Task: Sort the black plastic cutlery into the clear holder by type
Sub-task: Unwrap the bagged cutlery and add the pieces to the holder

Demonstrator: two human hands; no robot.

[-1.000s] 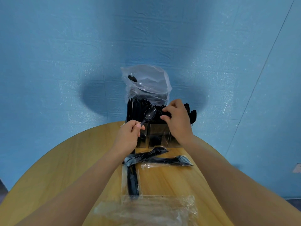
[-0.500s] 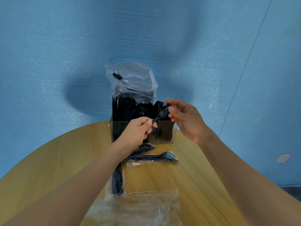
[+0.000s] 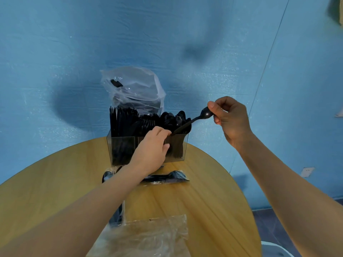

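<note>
Black plastic cutlery lies in three places on the round wooden table (image 3: pixel 213 210): sealed packets near the viewer, one spoon held in the air, and sorted pieces in the holder at the far edge.

Nearest, crumpled clear wrappers (image 3: pixel 148 236) lie on the smooth, grained tabletop. Just beyond them a sealed packet (image 3: pixel 167 178) of glossy black pieces lies flat, its long side running left to right. A second wrapped spoon (image 3: pixel 107 176) shows at the left, partly hidden by the left forearm.

The left hand (image 3: pixel 151 151) is curled, with its fingertips closed on the handle end of a black spoon (image 3: pixel 193 120). The right hand (image 3: pixel 231 120) pinches the oval, shiny bowl of the same spoon between thumb and forefinger; its other fingers are curled. The spoon slopes up from left to right, above the right end of the holder.

The clear holder (image 3: pixel 120 145) is a rectangular, transparent box with upright dividers. It stands at the far edge of the table and is packed with upright black pieces: straight, pointed ones at the left, rounded spoon bowls at the right.

Behind the holder stands a translucent plastic bag (image 3: pixel 133 89), wrinkled, with dark contents. Farthest is a blue wall (image 3: pixel 55 52) with an embossed, brick-like texture.
</note>
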